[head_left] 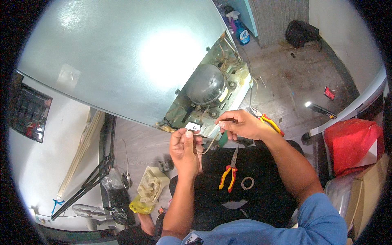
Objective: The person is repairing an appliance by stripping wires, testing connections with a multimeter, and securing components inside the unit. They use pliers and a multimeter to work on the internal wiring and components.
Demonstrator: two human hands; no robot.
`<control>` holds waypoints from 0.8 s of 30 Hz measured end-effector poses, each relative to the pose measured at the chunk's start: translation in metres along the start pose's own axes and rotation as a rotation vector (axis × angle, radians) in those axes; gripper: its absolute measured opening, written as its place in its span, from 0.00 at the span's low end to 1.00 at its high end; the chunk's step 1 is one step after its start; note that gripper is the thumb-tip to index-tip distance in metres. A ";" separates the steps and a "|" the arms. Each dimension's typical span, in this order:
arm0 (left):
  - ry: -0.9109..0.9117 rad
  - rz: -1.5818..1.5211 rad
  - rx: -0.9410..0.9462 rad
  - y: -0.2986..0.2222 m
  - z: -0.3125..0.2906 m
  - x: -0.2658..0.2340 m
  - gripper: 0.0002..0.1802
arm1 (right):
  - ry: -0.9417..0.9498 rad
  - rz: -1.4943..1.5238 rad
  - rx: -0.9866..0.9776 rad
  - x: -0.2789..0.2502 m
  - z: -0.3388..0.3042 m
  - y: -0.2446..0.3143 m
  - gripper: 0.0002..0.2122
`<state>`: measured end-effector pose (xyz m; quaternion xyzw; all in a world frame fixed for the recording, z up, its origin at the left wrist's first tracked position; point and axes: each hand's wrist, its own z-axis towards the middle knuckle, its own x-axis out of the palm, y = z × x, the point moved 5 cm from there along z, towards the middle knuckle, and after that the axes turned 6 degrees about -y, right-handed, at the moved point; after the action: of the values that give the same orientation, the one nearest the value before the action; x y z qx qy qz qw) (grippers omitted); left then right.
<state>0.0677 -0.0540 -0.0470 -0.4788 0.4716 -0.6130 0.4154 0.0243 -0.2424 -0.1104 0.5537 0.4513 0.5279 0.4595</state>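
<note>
My left hand [183, 151] is closed, thumb and fingers pinching a small white block [193, 127] with a dark mark on its face. Close by on its right, my right hand [241, 124] pinches the end of a thin pale cable [210, 146], which loops down between the hands. Both hands are just in front of a black compressor [206, 83] in the open base of a large pale panel-sided appliance [118, 61]. Long-nose pliers [229, 175] with red and yellow handles lie on my black-clad lap, with a small wire coil [247, 183] beside them.
Another red-and-yellow-handled tool [272, 124] lies beyond my right wrist. A lit flashlight [321, 110] is on the floor to the right, near a red bag [353, 143]. At left are a cream plastic part [152, 185] and black rods [83, 188]. Spray bottles [241, 32] stand at the back.
</note>
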 end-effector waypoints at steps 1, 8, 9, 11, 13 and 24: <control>0.072 -0.040 -0.016 0.001 0.004 0.004 0.10 | -0.014 0.018 0.004 -0.003 0.000 0.000 0.15; 0.277 -0.044 0.036 -0.001 0.037 0.011 0.10 | -0.070 0.326 -0.001 -0.007 0.000 0.008 0.16; 0.301 -0.083 0.008 -0.001 0.038 0.017 0.11 | -0.059 0.336 0.016 -0.007 -0.001 0.008 0.17; 0.350 -0.162 -0.049 -0.003 0.039 0.029 0.11 | -0.069 0.350 0.058 -0.011 -0.001 0.003 0.18; 0.342 -0.210 -0.120 -0.001 0.042 0.039 0.10 | -0.113 0.356 0.107 -0.018 0.001 -0.010 0.18; 0.309 -0.349 -0.259 0.018 0.058 0.037 0.11 | -0.117 0.435 0.025 -0.015 -0.003 0.007 0.19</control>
<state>0.1180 -0.1040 -0.0511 -0.5026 0.5142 -0.6759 0.1616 0.0211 -0.2581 -0.1064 0.6734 0.3003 0.5757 0.3533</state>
